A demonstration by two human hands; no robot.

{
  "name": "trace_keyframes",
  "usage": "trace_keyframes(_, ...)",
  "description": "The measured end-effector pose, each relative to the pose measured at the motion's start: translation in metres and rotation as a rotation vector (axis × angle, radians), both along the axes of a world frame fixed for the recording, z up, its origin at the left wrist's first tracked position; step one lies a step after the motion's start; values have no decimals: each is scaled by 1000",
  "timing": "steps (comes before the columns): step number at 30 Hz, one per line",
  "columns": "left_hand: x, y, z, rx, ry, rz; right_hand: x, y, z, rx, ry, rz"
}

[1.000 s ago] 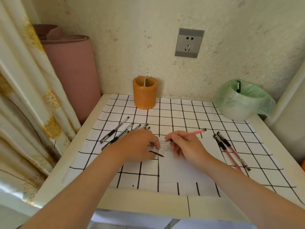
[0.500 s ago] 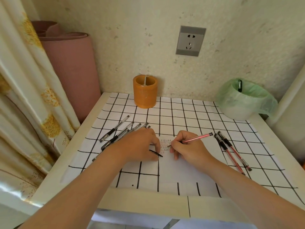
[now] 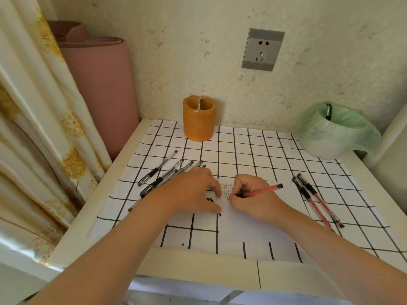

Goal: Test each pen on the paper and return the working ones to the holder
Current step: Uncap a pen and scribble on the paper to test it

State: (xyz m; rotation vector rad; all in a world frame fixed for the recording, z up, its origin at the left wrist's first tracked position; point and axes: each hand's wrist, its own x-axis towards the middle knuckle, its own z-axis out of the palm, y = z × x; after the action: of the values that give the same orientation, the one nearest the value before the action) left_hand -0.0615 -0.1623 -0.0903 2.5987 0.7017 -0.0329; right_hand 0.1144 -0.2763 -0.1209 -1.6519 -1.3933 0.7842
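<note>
My right hand (image 3: 253, 198) grips a red pen (image 3: 262, 190) with its tip down on the white paper (image 3: 248, 225), beside rows of small red marks (image 3: 226, 191). My left hand (image 3: 193, 192) rests flat on the paper's left edge, with a small black pen cap (image 3: 210, 199) showing under its fingers. Several black pens (image 3: 163, 175) lie in a loose bunch to the left of that hand. Two red pens (image 3: 317, 202) lie to the right. The orange holder (image 3: 198, 118) stands at the back by the wall.
A bin lined with a green bag (image 3: 334, 130) sits at the back right with a black pen (image 3: 328, 112) in it. A checked cloth (image 3: 253, 150) covers the small table. A pink rolled mat (image 3: 99, 89) and a curtain (image 3: 33, 128) stand at the left.
My right hand has shifted slightly down the paper while writing, and the red pen's rear end has swung lower and to the right. My left hand stays in place.
</note>
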Motion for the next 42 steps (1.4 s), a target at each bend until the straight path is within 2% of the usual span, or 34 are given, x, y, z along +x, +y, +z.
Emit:
trace_keyframes(23,1,-1,0,50,29,-34,-3,-1,-1,33,-63,7)
trace_keyframes(42,1,-1,0,61,38,-31,-3,-2,-1,35,-34,30)
